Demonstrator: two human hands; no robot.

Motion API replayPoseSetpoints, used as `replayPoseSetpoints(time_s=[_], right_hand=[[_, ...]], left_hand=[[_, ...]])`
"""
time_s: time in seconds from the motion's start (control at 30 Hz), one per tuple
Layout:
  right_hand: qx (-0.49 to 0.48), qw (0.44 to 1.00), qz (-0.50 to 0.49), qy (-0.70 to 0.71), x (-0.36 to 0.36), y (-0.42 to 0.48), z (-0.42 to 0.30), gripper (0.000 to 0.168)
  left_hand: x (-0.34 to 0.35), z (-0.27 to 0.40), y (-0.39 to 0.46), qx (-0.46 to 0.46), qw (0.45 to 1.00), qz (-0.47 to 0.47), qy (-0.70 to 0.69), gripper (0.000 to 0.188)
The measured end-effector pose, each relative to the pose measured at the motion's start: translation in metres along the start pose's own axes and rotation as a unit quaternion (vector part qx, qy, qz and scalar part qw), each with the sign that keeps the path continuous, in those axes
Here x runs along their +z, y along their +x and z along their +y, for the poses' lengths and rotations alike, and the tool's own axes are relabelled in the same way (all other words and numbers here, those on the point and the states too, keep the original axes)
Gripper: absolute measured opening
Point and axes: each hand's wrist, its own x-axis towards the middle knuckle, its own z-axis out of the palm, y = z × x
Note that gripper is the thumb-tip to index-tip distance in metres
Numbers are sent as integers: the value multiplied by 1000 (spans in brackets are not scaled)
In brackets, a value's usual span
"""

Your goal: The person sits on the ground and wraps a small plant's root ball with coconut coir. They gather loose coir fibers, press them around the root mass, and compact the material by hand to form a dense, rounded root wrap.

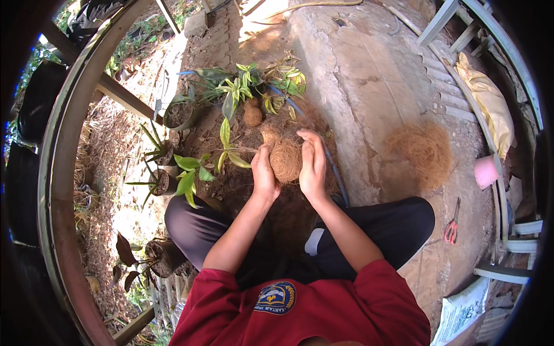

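Between my palms sits a round ball of brown coconut fibre (285, 161), wrapped around the base of a plant. My left hand (265, 171) presses its left side, and my right hand (312, 162) cups the right side with the fingers raised. A stem with yellow-green leaves (225, 133) reaches out to the left of the ball. Just beyond it are another fibre-wrapped lump (270, 132) and a smaller fibre ball (252, 116) among variegated leafy plants (242, 82). Loose fibre lies around them on the ground.
Potted plants stand to the left, including one in a dark pot (179, 113). On the concrete at right are a heap of loose coconut fibre (422, 153), red-handled scissors (452, 229) and a pink pot (485, 171). A blue hose (339, 177) runs past my right hand.
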Motion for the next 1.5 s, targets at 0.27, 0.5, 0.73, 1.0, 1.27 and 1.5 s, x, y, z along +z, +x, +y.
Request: replayPoseSetpoints(time_s=[0.27, 0.5, 0.73, 1.0, 1.27, 1.5], right_hand=[[10, 994, 40, 103, 15, -2, 1, 25], [371, 799, 69, 467, 11, -4, 21, 25], [39, 984, 63, 162, 12, 1, 19, 36], [-9, 997, 59, 56, 19, -8, 5, 18], [44, 967, -22, 249, 9, 8, 4, 33], [-108, 993, 16, -55, 16, -6, -3, 20]], left_hand=[[6, -1, -8, 22, 986, -84, 140, 47], [7, 3, -4, 64, 957, -153, 237, 46], [3, -2, 1, -78, 996, 42, 15, 35], [-1, -8, -7, -52, 996, -65, 41, 35], [-4, -9, 0, -99, 993, -21, -60, 36], [-10, -15, -5, -127, 985, -104, -62, 40]])
